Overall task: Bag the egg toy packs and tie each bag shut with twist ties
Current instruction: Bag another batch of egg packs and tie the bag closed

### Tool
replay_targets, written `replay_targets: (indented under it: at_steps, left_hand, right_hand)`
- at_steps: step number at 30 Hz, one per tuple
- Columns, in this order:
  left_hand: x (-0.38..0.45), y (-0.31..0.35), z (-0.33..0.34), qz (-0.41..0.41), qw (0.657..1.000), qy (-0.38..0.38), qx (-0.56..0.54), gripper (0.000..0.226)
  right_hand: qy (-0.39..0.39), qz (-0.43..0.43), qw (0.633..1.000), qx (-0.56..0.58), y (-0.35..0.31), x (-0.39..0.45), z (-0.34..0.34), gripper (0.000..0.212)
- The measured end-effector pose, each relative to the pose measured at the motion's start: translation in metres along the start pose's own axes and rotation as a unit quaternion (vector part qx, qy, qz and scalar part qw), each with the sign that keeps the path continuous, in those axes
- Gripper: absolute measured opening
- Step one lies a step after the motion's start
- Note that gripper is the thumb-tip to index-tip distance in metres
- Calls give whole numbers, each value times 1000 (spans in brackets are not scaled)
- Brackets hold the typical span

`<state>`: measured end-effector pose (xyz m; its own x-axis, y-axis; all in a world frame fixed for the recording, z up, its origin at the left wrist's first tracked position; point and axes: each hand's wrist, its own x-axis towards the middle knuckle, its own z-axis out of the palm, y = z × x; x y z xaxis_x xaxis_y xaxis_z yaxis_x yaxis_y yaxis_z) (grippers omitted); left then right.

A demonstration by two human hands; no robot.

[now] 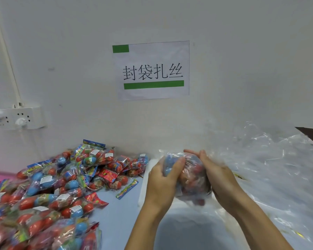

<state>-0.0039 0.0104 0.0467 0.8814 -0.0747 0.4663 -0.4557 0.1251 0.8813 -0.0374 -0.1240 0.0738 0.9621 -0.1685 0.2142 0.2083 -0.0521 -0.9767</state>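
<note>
So both hands, left (163,175) and right (214,173), grip a crinkly clear plastic bag of red-blue egg toys (188,175) lower centre; looks mid-bagging, next probably gathering the neck for a tie.

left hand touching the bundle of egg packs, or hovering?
Touching. Head view: the left hand wraps its thumb and fingers over the bagged bundle of egg toy packs, no gap; the right hand cups the other side.

Glossy, crinkled clear plastic bags (271,159) (and pack wrappers (49,186)) below a matt paper sign (153,70).
</note>
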Motion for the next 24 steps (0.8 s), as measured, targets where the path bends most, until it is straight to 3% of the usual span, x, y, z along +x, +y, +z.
replay_targets:
  at_steps: [5, 9, 12, 15, 18, 24]
  left_hand:
    - [1, 7, -6, -205, 974, -73, -64, 39]
    - [-3, 5, -8, -296, 949, -98, -49, 42]
    - [-3, 2, -7, -316, 944, -82, -49, 59]
    - [-2, 4, -4, -259, 959, -59, -96, 53]
    - [-5, 6, -2, -157, 975, -135, -79, 49]
    - [-14, 2, -2, -53, 945, -321, 47, 110]
  right_hand:
    - [-100, -69, 987, -104, -4, -8, -4, 39]
    - [-173, -41, 979, -95, -5, -11, -8, 41]
    - [-116, -30, 991, -65, -5, -9, -8, 37]
    - [36, -1, 999, 8, -3, -3, -7, 38]
    - [151, 36, 983, 100, -1, 4, -8, 37]
    - [228, 73, 938, 250, 0, 11, -16, 36]
